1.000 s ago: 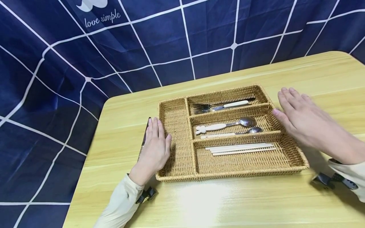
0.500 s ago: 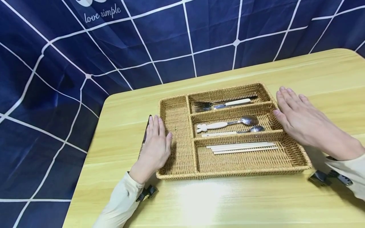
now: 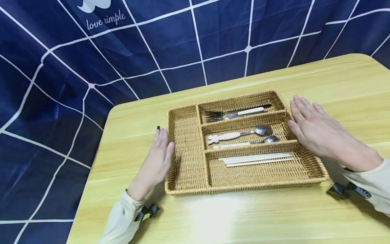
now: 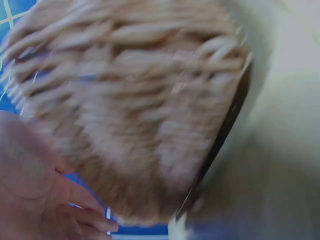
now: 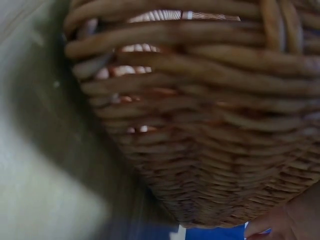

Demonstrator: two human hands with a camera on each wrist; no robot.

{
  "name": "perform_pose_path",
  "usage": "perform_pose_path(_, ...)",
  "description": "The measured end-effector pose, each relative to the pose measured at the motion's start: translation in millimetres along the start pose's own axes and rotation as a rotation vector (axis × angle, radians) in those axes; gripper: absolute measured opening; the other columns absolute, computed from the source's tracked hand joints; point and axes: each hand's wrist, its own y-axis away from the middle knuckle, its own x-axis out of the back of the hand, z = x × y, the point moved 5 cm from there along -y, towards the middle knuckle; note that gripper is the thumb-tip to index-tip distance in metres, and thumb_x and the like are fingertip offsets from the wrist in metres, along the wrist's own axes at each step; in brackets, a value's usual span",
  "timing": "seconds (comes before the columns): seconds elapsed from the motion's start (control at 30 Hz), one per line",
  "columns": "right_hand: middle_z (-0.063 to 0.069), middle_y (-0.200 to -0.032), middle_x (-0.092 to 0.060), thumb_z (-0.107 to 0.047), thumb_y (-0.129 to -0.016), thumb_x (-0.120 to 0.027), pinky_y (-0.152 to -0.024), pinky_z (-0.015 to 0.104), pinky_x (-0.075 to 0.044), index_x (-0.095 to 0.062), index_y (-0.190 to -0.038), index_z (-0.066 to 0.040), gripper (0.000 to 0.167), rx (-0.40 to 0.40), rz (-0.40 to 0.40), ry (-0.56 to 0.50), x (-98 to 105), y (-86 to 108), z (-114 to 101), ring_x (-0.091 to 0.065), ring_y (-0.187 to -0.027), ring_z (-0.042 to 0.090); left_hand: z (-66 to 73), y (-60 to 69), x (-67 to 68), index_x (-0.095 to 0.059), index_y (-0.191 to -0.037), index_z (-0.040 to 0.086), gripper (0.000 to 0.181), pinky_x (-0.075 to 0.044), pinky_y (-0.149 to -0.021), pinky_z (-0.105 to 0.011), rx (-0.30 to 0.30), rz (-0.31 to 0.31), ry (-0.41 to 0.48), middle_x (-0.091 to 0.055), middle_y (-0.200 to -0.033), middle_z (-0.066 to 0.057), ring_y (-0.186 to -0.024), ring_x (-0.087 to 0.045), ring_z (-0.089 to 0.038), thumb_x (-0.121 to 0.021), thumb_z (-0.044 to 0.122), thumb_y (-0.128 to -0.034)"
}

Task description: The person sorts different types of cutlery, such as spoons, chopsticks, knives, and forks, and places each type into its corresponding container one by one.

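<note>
A woven wicker cutlery tray lies on the table between my two hands. My left hand stands beside its left wall, fingers straight and a narrow gap showing between hand and rim. Just the tip of a dark object shows behind those fingertips; the rest is hidden. On the other side, my right hand lies along the right wall with straight fingers, its thumb at the rim. Forks, spoons and white chopsticks fill the right compartments. In the left wrist view the wicker wall is blurred.
The light wooden table runs around the tray. A navy curtain with white grid lines hangs behind its back edge and along the left. A dark wrist strap sits under the left sleeve.
My left hand has shifted left, away from the tray's rim, and covers most of the dark object beside it. The right hand stays at the right wall. The cutlery lies as before.
</note>
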Motion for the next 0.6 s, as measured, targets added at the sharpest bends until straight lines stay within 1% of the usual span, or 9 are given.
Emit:
perform_pose_path(0.1,0.03,-0.155,0.006,-0.025,-0.106,-0.025,-0.116,0.048,0.009,-0.004,-0.147,0.015,0.061,-0.003,-0.011,-0.006,-0.6,-0.9,0.1,0.005,-0.143,0.044,-11.8,5.0,12.2,-0.011,-0.148,-0.011,0.062,-0.008,-0.118,-0.047,0.011,0.052,0.032,-0.008,-0.156,-0.026,-0.146,-0.003,-0.035,-0.019,0.034,-0.1068)
perform_pose_path(0.2,0.032,-0.154,0.004,-0.024,-0.106,-0.025,-0.117,0.049,0.007,-0.004,-0.147,0.016,0.061,-0.004,-0.009,-0.015,-0.4,-1.1,0.6,0.003,-0.143,0.046,-24.1,9.2,21.3,-0.015,-0.147,-0.014,0.063,-0.013,-0.117,-0.05,0.041,0.088,0.026,-0.014,-0.154,-0.031,-0.144,-0.013,-0.041,-0.02,0.034,-0.1069)
perform_pose_path(0.4,0.033,-0.154,0.004,-0.024,-0.106,-0.026,-0.117,0.05,0.006,-0.004,-0.146,0.017,0.061,0.008,-0.01,-0.02,-0.9,-1.6,0.1,0.002,-0.142,0.047,-43.2,17.0,25.5,-0.021,-0.144,-0.019,0.058,-0.028,-0.112,-0.053,0.109,0.098,-0.01,-0.029,-0.147,-0.036,-0.135,-0.032,-0.046,-0.028,0.026,-0.1069)
perform_pose_path(0.5,0.034,-0.154,0.003,-0.024,-0.106,-0.026,-0.117,0.05,0.006,-0.004,-0.146,0.017,0.061,0.005,-0.004,-0.029,-1.4,-1.1,0.5,0.002,-0.142,0.047,-49.0,19.2,26.9,-0.027,-0.141,-0.021,0.057,-0.037,-0.104,-0.057,0.142,0.12,-0.036,-0.042,-0.137,-0.039,-0.125,-0.044,-0.05,-0.032,0.024,-0.1062)
perform_pose_path(0.57,0.035,-0.153,0.002,-0.024,-0.106,-0.026,-0.117,0.051,0.005,-0.005,-0.146,0.017,0.061,0.002,-0.001,-0.033,-1.5,-1.1,0.7,0.001,-0.142,0.048,-53.0,19.9,26.8,-0.034,-0.137,-0.021,0.055,-0.044,-0.097,-0.058,0.166,0.138,-0.056,-0.052,-0.123,-0.039,-0.114,-0.053,-0.051,-0.034,0.025,-0.1056)
perform_pose_path(0.6,0.035,-0.153,0.002,-0.024,-0.106,-0.026,-0.117,0.051,0.005,-0.005,-0.146,0.017,0.061,0.0,0.0,-0.036,-1.6,-1.1,0.9,0.001,-0.142,0.048,-54.5,20.4,26.7,-0.038,-0.133,-0.02,0.053,-0.046,-0.093,-0.058,0.177,0.145,-0.07,-0.055,-0.117,-0.038,-0.109,-0.055,-0.051,-0.035,0.025,-0.1052)
